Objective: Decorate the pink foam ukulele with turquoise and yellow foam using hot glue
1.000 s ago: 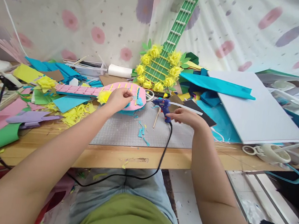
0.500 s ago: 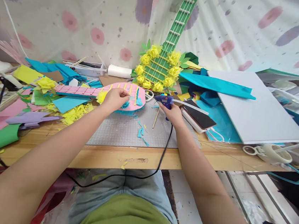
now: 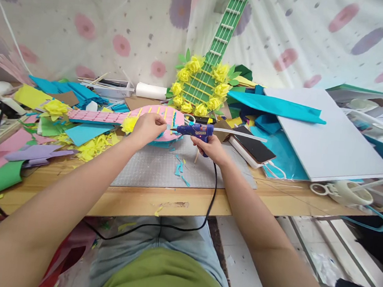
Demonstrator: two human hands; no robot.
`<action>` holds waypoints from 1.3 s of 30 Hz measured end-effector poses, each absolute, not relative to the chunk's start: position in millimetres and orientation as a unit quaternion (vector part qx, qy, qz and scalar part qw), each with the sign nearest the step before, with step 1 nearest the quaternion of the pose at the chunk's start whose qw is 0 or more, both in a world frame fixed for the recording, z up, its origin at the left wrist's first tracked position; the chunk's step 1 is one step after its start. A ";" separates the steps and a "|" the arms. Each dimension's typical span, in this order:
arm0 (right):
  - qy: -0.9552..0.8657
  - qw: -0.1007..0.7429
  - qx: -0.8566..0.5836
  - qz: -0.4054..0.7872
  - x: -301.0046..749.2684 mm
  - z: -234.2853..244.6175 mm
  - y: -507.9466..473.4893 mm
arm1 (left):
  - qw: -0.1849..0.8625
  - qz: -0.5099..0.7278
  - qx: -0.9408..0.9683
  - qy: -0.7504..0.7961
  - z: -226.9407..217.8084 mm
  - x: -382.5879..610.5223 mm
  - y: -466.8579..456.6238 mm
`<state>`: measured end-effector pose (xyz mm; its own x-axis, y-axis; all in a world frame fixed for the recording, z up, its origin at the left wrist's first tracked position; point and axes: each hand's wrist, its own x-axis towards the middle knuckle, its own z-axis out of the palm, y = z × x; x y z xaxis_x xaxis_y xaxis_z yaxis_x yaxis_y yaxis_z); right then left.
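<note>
My right hand (image 3: 211, 148) is wrapped round a blue hot glue gun (image 3: 196, 130), with a white glue stick (image 3: 240, 133) poking out of its back. Its nozzle points left, close to the fingertips of my left hand (image 3: 149, 130). That hand is closed in a pinch above the body of a pink paper guitar (image 3: 177, 116); whatever is between the fingers is too small to make out. The guitar lies on a grey cutting mat (image 3: 150, 171), neck to the left, with yellow strips and a yellow paper flower (image 3: 129, 124) on it. Blue paper scraps (image 3: 178, 166) lie in front.
A green paper guitar (image 3: 200, 89) ringed with yellow flowers leans at the back. Coloured paper (image 3: 53, 124) covers the left side. A phone (image 3: 255, 144) on a white power bank, a white board (image 3: 324, 144) and tape (image 3: 360, 193) lie right. The gun's black cord (image 3: 211, 196) hangs over the table edge.
My right hand has brought the glue gun left, its nozzle now near my left fingertips. My left hand stays pinched over the pink guitar. The view has shifted slightly.
</note>
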<state>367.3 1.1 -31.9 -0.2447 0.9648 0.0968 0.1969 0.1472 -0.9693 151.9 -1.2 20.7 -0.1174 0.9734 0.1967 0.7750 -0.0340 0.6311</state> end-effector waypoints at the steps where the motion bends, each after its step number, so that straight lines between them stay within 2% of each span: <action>1: -0.634 0.414 -0.457 0.467 367.2 -31.7 1.2 | 0.156 0.317 0.645 0.677 20.7 152.0 -1.4; 31: -0.611 0.427 -0.486 0.456 367.7 -30.6 3.9 | 0.169 0.320 0.650 0.669 20.5 155.0 -5.2; 35: -0.617 0.426 -0.500 0.432 372.2 -34.2 8.5 | 0.180 0.324 0.654 0.660 19.5 154.7 -5.5; 39: -0.613 0.442 -0.559 0.343 384.1 -41.9 19.6 | 0.187 0.336 0.661 0.644 17.9 149.1 -4.6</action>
<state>384.1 19.6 -41.9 0.0142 0.9874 0.1579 0.3813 0.1406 -0.9137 149.1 -4.6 17.9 -0.0556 0.9775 0.2037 0.7256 -0.1006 0.6807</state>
